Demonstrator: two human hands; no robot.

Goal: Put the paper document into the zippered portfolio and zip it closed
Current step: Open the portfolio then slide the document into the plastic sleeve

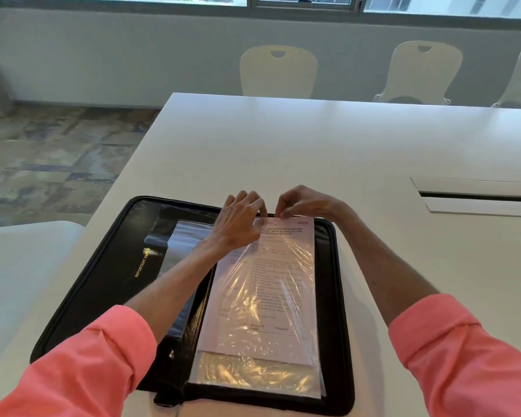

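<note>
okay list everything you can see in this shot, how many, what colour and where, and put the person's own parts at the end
Portfolio: one, black, lying open on the near part of the table.
Paper document: one, pale pink with print, partly inside a clear plastic sleeve on the portfolio's right half.
Plastic sleeves: several, clear, stacked in the portfolio; exact count unclear.
Table: one, white, with a cable slot at right.
Chairs: three cream ones beyond the far edge.
Windows: along the top.
Floor: patterned grey-brown, left.
Sleeves: two, coral pink, near corners.
Left hand and right hand: both pinching the sleeve's top edge.
</note>
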